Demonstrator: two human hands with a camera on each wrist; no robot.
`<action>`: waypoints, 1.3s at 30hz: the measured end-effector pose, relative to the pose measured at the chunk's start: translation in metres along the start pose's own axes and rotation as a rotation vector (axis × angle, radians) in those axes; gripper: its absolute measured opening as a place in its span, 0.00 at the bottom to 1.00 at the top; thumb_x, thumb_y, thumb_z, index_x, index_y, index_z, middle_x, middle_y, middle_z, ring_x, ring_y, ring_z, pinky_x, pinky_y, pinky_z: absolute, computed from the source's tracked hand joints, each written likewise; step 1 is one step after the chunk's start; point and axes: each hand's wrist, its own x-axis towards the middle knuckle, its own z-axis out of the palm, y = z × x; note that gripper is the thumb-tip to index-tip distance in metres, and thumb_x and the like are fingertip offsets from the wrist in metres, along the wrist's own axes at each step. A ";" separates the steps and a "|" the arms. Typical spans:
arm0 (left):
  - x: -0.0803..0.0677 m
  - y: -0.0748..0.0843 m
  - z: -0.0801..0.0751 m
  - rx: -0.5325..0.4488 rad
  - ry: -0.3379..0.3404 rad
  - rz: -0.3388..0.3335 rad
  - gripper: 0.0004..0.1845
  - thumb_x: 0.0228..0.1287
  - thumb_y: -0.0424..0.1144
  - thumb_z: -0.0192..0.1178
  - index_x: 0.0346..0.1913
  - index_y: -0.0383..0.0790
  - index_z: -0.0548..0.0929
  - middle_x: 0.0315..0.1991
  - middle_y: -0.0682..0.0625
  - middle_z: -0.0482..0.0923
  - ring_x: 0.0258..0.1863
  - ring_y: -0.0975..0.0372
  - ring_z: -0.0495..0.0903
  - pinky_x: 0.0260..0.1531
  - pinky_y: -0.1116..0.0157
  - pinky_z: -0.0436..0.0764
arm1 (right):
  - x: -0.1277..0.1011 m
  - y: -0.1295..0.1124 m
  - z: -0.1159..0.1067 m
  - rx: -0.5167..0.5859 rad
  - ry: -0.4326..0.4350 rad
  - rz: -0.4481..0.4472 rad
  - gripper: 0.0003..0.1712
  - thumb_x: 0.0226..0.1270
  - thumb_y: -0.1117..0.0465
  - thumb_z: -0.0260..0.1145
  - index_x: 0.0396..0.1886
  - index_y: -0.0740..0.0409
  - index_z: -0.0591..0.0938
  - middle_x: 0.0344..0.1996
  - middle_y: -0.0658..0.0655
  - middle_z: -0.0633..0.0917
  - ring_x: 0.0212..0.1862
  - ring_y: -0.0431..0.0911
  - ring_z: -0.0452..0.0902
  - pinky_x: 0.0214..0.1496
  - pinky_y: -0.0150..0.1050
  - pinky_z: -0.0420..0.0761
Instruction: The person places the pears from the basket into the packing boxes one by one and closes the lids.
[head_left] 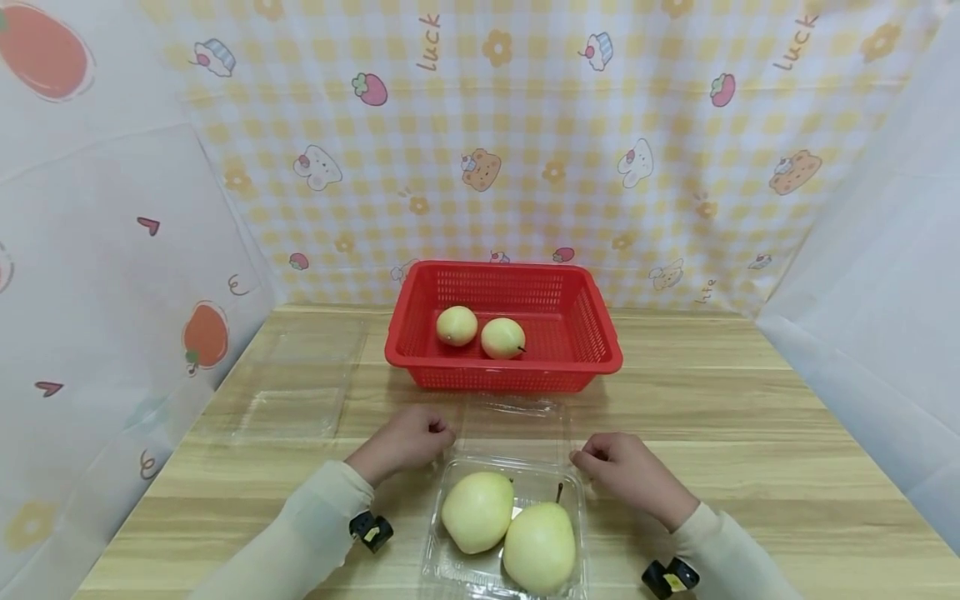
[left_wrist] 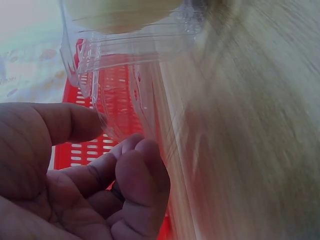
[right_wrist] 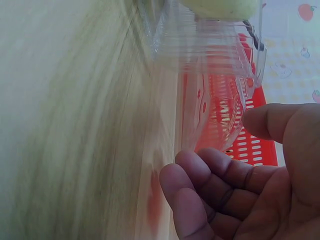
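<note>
A clear plastic clamshell box point(head_left: 432, 533) lies on the table close to the person, with two pale yellow pears point(head_left: 477, 512) in its base. Its clear lid point(head_left: 514, 429) is folded back, away from the person. At the lid's left edge, the left hand point(head_left: 411, 437) pinches the thin plastic between thumb and curled fingers. Opposite it, the right hand point(head_left: 626, 468) holds the right edge, its thumb point(right_wrist: 260, 121) against the plastic and its fingers bent below.
Behind the lid stands a red plastic basket point(head_left: 504, 379) with two more pears point(head_left: 457, 326) inside. Another clear plastic container point(head_left: 294, 408) lies at the table's left. A checked cloth point(head_left: 525, 192) hangs along the back, and white cloth lines both sides.
</note>
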 end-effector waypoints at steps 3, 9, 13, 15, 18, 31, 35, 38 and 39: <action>-0.001 0.001 0.001 -0.013 -0.001 0.005 0.12 0.62 0.33 0.58 0.20 0.40 0.77 0.15 0.55 0.68 0.18 0.65 0.68 0.20 0.67 0.67 | 0.000 0.001 0.002 0.006 -0.012 -0.002 0.17 0.70 0.53 0.64 0.22 0.54 0.80 0.16 0.45 0.75 0.19 0.38 0.65 0.20 0.33 0.66; -0.004 0.003 0.002 -0.021 -0.009 0.005 0.11 0.62 0.32 0.58 0.22 0.39 0.77 0.17 0.54 0.69 0.18 0.64 0.68 0.20 0.67 0.68 | -0.003 -0.001 0.001 -0.005 -0.012 -0.019 0.15 0.69 0.54 0.64 0.22 0.54 0.80 0.15 0.45 0.73 0.19 0.38 0.65 0.19 0.33 0.66; -0.007 0.005 0.002 -0.027 -0.014 0.009 0.07 0.61 0.31 0.58 0.25 0.37 0.80 0.19 0.53 0.71 0.20 0.63 0.70 0.21 0.66 0.70 | -0.005 -0.004 -0.001 -0.016 -0.004 -0.040 0.13 0.69 0.56 0.65 0.23 0.53 0.80 0.15 0.45 0.72 0.20 0.38 0.66 0.21 0.33 0.67; -0.008 0.006 0.001 -0.032 -0.017 0.005 0.06 0.61 0.31 0.59 0.27 0.37 0.81 0.20 0.52 0.73 0.21 0.63 0.71 0.22 0.66 0.71 | -0.005 -0.005 -0.002 -0.018 0.000 -0.049 0.13 0.69 0.57 0.65 0.22 0.52 0.79 0.15 0.44 0.71 0.20 0.38 0.66 0.21 0.32 0.67; -0.009 0.007 0.001 -0.038 -0.027 0.001 0.05 0.62 0.31 0.59 0.29 0.36 0.82 0.21 0.52 0.74 0.21 0.63 0.72 0.22 0.66 0.72 | -0.006 -0.006 -0.003 -0.014 0.009 -0.065 0.14 0.69 0.57 0.65 0.22 0.52 0.78 0.15 0.44 0.70 0.20 0.38 0.65 0.22 0.32 0.66; -0.011 0.006 -0.002 -0.028 -0.067 0.070 0.05 0.62 0.30 0.60 0.29 0.39 0.78 0.22 0.52 0.73 0.23 0.62 0.71 0.23 0.66 0.72 | -0.010 -0.010 -0.006 0.028 0.030 -0.085 0.13 0.65 0.62 0.66 0.21 0.53 0.75 0.15 0.44 0.68 0.20 0.37 0.64 0.21 0.32 0.65; -0.010 0.006 -0.002 -0.009 -0.064 0.087 0.05 0.61 0.29 0.60 0.29 0.39 0.78 0.23 0.52 0.73 0.24 0.62 0.71 0.23 0.66 0.72 | -0.011 -0.011 -0.007 0.039 0.023 -0.077 0.13 0.65 0.62 0.66 0.21 0.54 0.75 0.15 0.45 0.70 0.19 0.38 0.64 0.21 0.32 0.65; -0.011 0.006 -0.002 -0.002 -0.066 0.100 0.05 0.61 0.28 0.61 0.29 0.39 0.78 0.23 0.52 0.73 0.24 0.62 0.71 0.23 0.66 0.72 | -0.011 -0.011 -0.007 0.025 0.016 -0.059 0.12 0.65 0.64 0.65 0.21 0.54 0.75 0.15 0.46 0.71 0.20 0.38 0.64 0.21 0.31 0.65; -0.011 0.006 -0.002 -0.002 -0.067 0.099 0.05 0.61 0.28 0.61 0.29 0.39 0.78 0.23 0.52 0.73 0.24 0.62 0.71 0.23 0.66 0.72 | -0.010 -0.010 -0.007 0.019 0.013 -0.055 0.12 0.65 0.64 0.65 0.21 0.54 0.75 0.15 0.46 0.71 0.20 0.38 0.65 0.21 0.31 0.66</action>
